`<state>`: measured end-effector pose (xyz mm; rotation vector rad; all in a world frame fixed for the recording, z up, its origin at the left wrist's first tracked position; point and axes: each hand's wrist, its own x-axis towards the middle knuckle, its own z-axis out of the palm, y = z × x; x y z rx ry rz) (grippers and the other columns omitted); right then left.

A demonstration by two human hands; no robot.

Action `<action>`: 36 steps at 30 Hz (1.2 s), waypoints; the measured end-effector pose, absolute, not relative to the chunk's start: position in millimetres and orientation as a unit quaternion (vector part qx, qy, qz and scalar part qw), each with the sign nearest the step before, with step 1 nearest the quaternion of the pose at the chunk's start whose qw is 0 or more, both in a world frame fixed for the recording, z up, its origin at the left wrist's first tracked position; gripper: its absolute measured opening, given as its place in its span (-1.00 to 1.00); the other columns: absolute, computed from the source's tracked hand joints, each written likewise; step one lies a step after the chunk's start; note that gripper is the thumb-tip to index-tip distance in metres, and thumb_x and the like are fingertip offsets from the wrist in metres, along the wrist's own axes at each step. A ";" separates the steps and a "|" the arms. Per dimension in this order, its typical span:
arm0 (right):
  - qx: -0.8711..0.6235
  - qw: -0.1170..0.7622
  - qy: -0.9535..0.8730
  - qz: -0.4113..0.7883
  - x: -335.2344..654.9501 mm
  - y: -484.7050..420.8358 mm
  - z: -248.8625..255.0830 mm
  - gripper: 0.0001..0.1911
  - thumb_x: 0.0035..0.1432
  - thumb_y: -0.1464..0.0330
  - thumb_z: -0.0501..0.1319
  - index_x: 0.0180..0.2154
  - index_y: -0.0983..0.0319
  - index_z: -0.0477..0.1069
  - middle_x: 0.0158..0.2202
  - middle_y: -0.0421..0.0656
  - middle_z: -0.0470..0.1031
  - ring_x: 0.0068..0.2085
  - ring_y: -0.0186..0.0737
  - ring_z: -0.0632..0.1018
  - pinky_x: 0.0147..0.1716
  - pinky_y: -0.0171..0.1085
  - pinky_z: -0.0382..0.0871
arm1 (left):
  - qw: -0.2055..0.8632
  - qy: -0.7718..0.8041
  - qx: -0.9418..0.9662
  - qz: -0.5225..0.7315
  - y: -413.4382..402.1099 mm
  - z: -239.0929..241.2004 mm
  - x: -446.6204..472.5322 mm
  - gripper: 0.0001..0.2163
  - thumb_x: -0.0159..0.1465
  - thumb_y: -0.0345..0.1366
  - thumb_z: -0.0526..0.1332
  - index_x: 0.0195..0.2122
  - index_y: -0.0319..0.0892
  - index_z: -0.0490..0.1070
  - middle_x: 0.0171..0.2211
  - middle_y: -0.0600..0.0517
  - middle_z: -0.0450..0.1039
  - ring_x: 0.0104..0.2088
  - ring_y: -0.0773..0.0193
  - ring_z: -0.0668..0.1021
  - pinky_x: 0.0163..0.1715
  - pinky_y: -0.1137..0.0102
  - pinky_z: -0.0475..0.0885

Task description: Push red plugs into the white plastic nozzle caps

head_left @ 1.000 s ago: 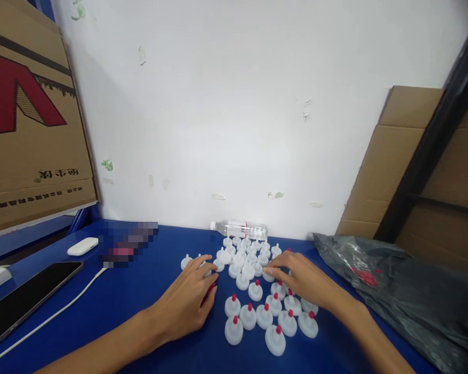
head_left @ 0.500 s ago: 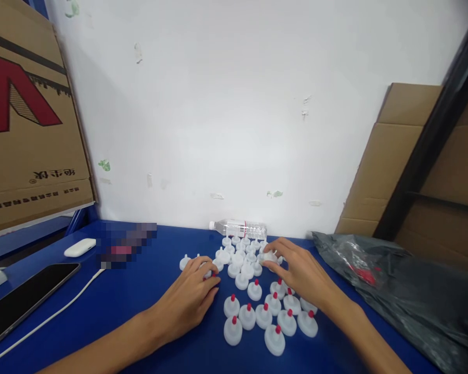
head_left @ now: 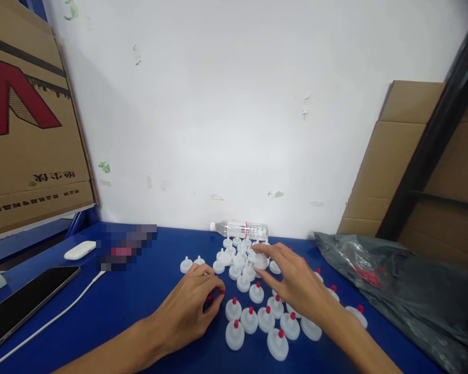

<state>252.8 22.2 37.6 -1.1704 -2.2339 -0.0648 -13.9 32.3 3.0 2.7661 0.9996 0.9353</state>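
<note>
Left hand [head_left: 189,298] pinches a red tip cap [head_left: 222,292]; right hand [head_left: 298,278] grips a white spouted lid [head_left: 260,261], best held level.

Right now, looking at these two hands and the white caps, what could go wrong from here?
The left hand might drop the small red piece at its fingertips. The right hand could topple closely packed white caps near its fingers. Drawing it back might also knock the red-tipped caps close by.
</note>
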 end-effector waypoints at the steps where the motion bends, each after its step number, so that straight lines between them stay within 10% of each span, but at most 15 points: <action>1: -0.433 0.309 -0.847 -0.027 251.0 22.1 36.9 -0.60 0.37 0.35 0.13 0.21 0.04 0.22 0.03 -0.07 0.47 0.05 -0.05 0.50 -0.06 -0.06 0.50 | 0.038 0.327 0.889 0.317 32.2 2.9 -14.1 -0.88 0.36 -0.41 0.14 -0.20 -0.14 0.47 -0.29 -0.01 0.47 -0.27 0.20 0.48 -0.22 0.28 0.43; 36: -0.344 0.297 -0.890 0.038 216.3 5.9 27.6 -0.55 0.33 0.52 0.13 0.18 0.05 0.21 -0.05 -0.13 0.54 -0.03 -0.14 0.52 -0.07 -0.17 0.47 | -0.007 0.205 0.879 0.430 43.6 -5.2 -14.7 -0.65 0.40 -0.49 0.16 0.12 0.03 0.45 -0.29 0.07 0.61 -0.28 0.27 0.50 -0.30 0.37 0.40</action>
